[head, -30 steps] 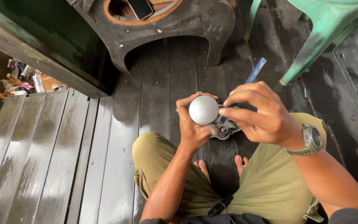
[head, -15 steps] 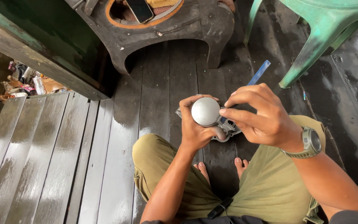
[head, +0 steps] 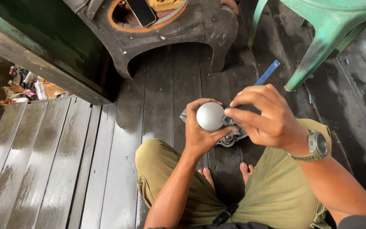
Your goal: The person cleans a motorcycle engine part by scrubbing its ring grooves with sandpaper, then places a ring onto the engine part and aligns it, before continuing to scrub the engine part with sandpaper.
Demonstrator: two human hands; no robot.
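Left hand (head: pixel 202 138) fingers wrap grey domed metal part (head: pixel 211 116); right hand (head: pixel 265 116) pinches blue-handled tool (head: pixel 267 73), tip seemingly at dome edge, above dark plank floor (head: pixel 162 97).

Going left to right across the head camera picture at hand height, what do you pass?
Pile of litter → wet grey planks → left hand holding a grey metal part → right hand → wristwatch → green plastic chair.

I see a dark, blank phone screen (head: pixel 140 11) lying in the stool's round opening (head: pixel 119 25); crumpled colourful wrappers (head: pixel 26 87) lie far left.
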